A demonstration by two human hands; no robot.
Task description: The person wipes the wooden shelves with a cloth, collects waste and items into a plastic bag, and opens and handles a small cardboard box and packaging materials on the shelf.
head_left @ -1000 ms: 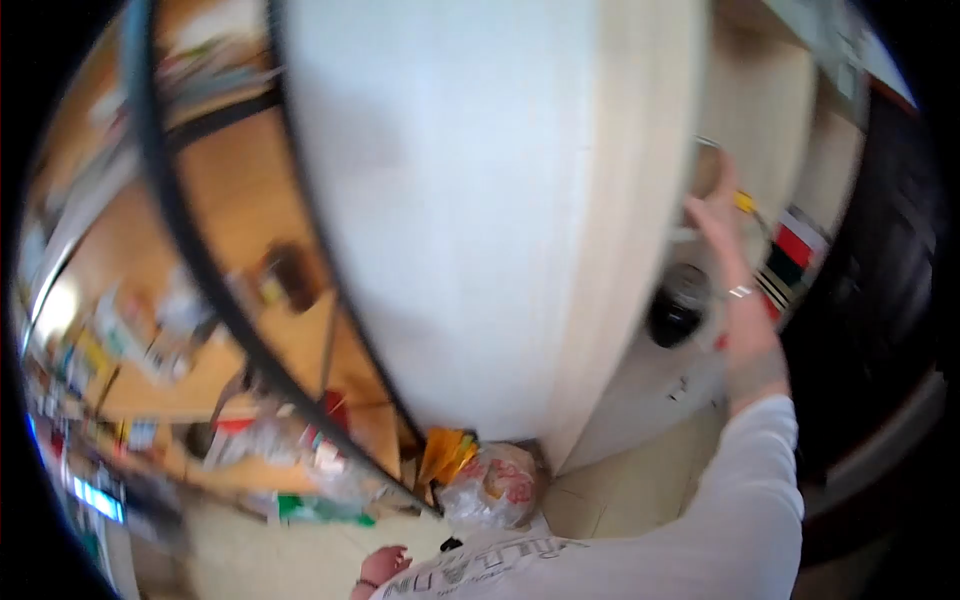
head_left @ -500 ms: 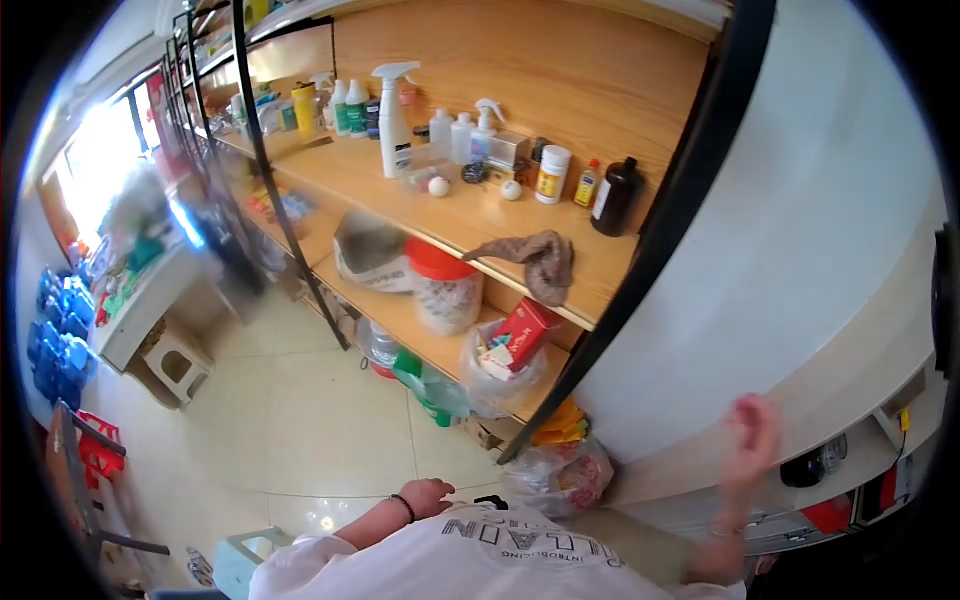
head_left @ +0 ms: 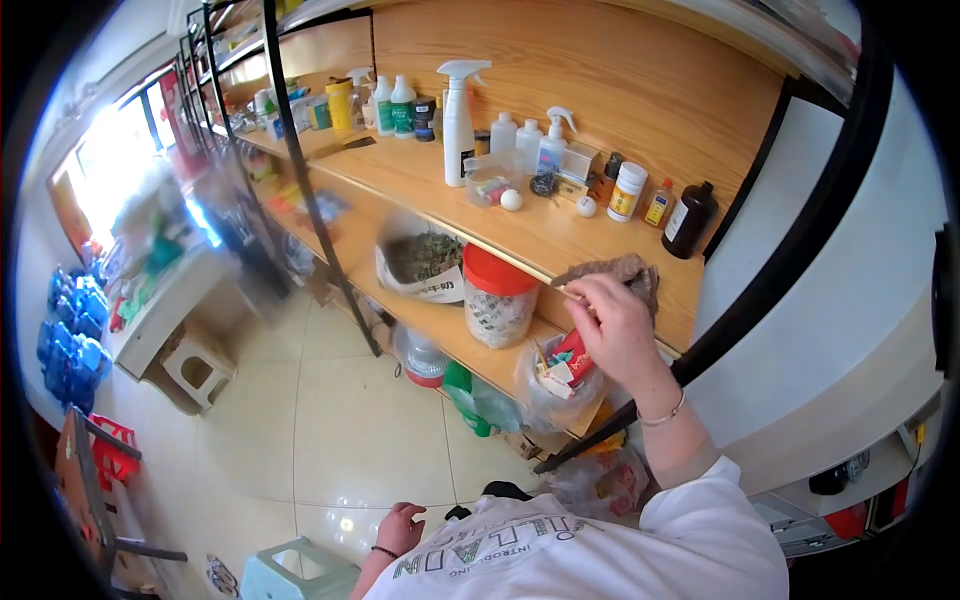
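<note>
My right hand (head_left: 612, 325) is at the front edge of the upper shelf, thumb and fingers pinched on the end of a brown cloth (head_left: 630, 272). The rest of the cloth lies rumpled on the shelf behind my fingers. Low beside my body hangs my left hand (head_left: 400, 528), a dark bracelet at its wrist, its fingers loosely apart with nothing in them. Beneath my right hand, on the lower shelf, a clear plastic bag (head_left: 545, 405) holds a red box (head_left: 574, 352). A red-lidded tub (head_left: 500, 300) stands to the left of the bag.
Along the upper shelf stand a white spray bottle (head_left: 457, 130), a white pill bottle (head_left: 627, 192), a dark brown bottle (head_left: 690, 222) and two white balls. A black shelf post (head_left: 720, 350) slants on the right. A pale stool (head_left: 300, 575) stands on the floor.
My right hand has come from the right, by the wall, to the cloth and taken its end. My left hand stays low. The view has shifted.
</note>
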